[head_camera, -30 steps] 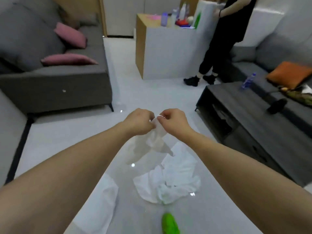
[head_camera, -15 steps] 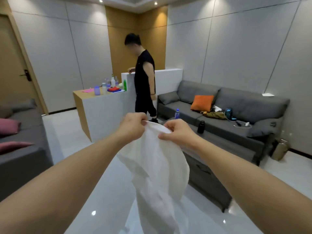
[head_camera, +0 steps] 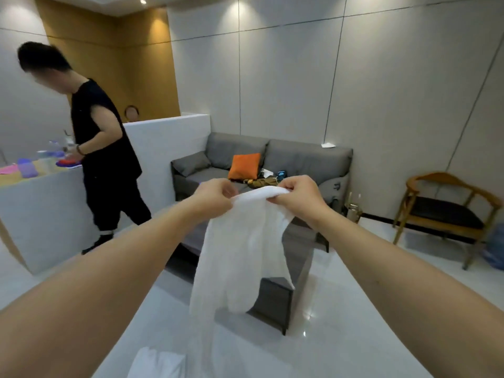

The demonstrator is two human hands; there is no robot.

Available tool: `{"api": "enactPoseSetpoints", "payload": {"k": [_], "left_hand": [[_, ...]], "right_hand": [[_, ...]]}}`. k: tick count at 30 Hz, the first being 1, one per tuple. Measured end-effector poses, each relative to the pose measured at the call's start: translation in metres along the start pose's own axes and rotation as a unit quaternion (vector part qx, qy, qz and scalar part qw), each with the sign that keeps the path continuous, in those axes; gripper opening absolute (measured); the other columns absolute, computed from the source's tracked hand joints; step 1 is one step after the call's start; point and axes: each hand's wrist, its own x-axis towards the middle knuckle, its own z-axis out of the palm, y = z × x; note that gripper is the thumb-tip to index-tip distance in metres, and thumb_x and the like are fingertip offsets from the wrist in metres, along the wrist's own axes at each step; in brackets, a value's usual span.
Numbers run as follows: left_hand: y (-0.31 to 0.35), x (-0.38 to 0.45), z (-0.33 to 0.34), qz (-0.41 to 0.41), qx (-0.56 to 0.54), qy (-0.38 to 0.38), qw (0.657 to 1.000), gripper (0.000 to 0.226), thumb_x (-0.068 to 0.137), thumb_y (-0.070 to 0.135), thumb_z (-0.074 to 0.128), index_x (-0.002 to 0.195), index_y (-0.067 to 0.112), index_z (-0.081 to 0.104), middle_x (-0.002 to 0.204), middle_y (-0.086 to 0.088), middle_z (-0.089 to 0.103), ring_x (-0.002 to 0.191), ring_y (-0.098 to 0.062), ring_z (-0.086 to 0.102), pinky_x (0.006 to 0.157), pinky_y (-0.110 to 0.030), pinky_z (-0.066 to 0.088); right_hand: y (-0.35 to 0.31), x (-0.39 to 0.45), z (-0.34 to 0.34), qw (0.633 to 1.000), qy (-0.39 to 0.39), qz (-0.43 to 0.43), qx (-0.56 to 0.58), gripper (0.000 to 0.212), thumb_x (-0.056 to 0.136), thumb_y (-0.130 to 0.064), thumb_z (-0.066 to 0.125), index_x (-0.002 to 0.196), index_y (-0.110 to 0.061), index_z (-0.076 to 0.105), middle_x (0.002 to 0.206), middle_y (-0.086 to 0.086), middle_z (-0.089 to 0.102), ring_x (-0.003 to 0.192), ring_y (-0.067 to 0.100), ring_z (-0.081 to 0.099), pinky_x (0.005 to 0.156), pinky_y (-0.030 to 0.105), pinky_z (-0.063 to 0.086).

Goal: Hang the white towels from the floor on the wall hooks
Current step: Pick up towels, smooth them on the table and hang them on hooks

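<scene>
In front of the sofa [head_camera: 272,159], the towel [head_camera: 240,249] hangs limp, light and soft from its top edge, pinched by the left hand [head_camera: 215,197] and right hand [head_camera: 296,196], best gripped there.

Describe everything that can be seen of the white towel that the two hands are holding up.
The white cloth towel looks soft and thin, with a slightly rough weave. It is lifted off the floor and hangs down in loose vertical folds, its lower end running out of the bottom of the picture. Its top edge is bunched and stretched between the left hand and the right hand, which pinch it. Nothing else touches it that can be seen.
</scene>
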Motion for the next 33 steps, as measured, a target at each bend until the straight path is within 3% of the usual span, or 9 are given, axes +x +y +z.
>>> {"api": "enactPoseSetpoints", "payload": {"k": [3,8,11,14,18,20,26,31,33], "left_hand": [[0.046,0.032,0.056,0.038,-0.142,-0.152,0.977,0.041,0.078,0.013,0.076,0.116,0.023,0.065,0.108,0.002,0.069,0.101,-0.014,0.065,0.087,-0.032,0.054],[0.086,0.128,0.111,0.061,-0.163,-0.098,0.980,0.022,0.086,0.009,0.056,0.102,0.010,0.071,0.098,-0.015,0.072,0.092,-0.027,0.068,0.070,-0.032,0.052],[0.091,0.201,0.123,0.056,-0.170,-0.092,0.979,0.019,0.086,0.024,0.061,0.097,0.013,0.071,0.097,-0.011,0.072,0.092,-0.027,0.069,0.081,-0.042,0.059],[0.092,0.270,0.131,0.048,-0.201,-0.089,0.974,0.022,0.086,0.029,0.060,0.097,0.013,0.070,0.097,-0.008,0.072,0.091,-0.024,0.069,0.082,-0.048,0.059],[0.090,0.347,0.132,0.047,-0.218,-0.093,0.970,0.014,0.087,0.024,0.064,0.099,0.021,0.071,0.093,-0.001,0.073,0.088,-0.019,0.070,0.072,-0.037,0.061],[0.088,0.376,0.130,0.042,-0.235,-0.089,0.967,0.016,0.085,0.027,0.068,0.100,0.022,0.072,0.092,0.000,0.074,0.087,-0.018,0.072,0.066,-0.032,0.059],[0.071,0.442,0.113,0.020,-0.255,0.011,0.967,0.008,0.085,0.021,0.073,0.092,0.020,0.074,0.089,-0.007,0.074,0.081,-0.016,0.072,0.062,-0.028,0.060],[0.035,0.497,0.100,-0.068,-0.218,0.129,0.965,0.023,0.079,0.029,0.079,0.097,0.020,0.068,0.092,-0.003,0.071,0.083,-0.020,0.070,0.072,-0.037,0.061],[0.023,0.515,0.094,-0.096,-0.204,0.189,0.956,0.021,0.080,0.028,0.078,0.096,0.019,0.067,0.092,-0.003,0.068,0.083,-0.019,0.067,0.074,-0.035,0.059]], "right_hand": [[0.014,0.023,-0.018,1.000,-0.002,-0.006,-0.021,0.014,0.066,-0.022,0.084,0.075,-0.017,0.075,0.071,-0.004,0.066,0.070,0.011,0.059,0.057,0.024,0.043],[0.077,0.084,-0.041,0.997,0.079,0.011,-0.012,0.032,0.065,-0.035,0.081,0.088,-0.020,0.064,0.083,-0.006,0.066,0.079,0.014,0.063,0.066,0.035,0.051],[0.125,0.134,-0.054,0.998,0.038,0.046,-0.026,0.028,0.076,-0.037,0.076,0.094,-0.020,0.064,0.088,-0.004,0.067,0.082,0.014,0.064,0.068,0.034,0.053],[0.169,0.193,-0.055,0.996,-0.002,0.075,-0.040,0.015,0.085,-0.025,0.064,0.083,-0.011,0.070,0.082,0.005,0.071,0.081,0.022,0.066,0.074,0.042,0.056],[0.188,0.273,-0.052,0.996,0.018,0.088,0.007,0.027,0.091,-0.018,0.056,0.065,-0.016,0.055,0.067,0.001,0.053,0.064,0.017,0.048,0.058,0.030,0.037],[0.193,0.310,-0.051,0.997,0.016,0.078,0.024,0.028,0.090,-0.017,0.056,0.063,-0.015,0.051,0.065,-0.001,0.048,0.063,0.014,0.042,0.059,0.029,0.033],[0.206,0.414,-0.038,0.999,-0.031,0.018,0.030,0.028,0.089,-0.026,0.064,0.066,-0.011,0.064,0.063,-0.003,0.054,0.060,0.012,0.047,0.057,0.027,0.038],[0.213,0.498,-0.017,0.987,-0.152,-0.054,0.003,0.051,0.077,-0.044,0.076,0.077,0.005,0.064,0.067,0.005,0.057,0.061,0.015,0.055,0.058,0.029,0.043],[0.215,0.532,-0.007,0.975,-0.204,-0.083,-0.018,0.050,0.074,-0.042,0.081,0.076,0.005,0.065,0.066,0.005,0.059,0.060,0.016,0.057,0.058,0.029,0.045]]}}
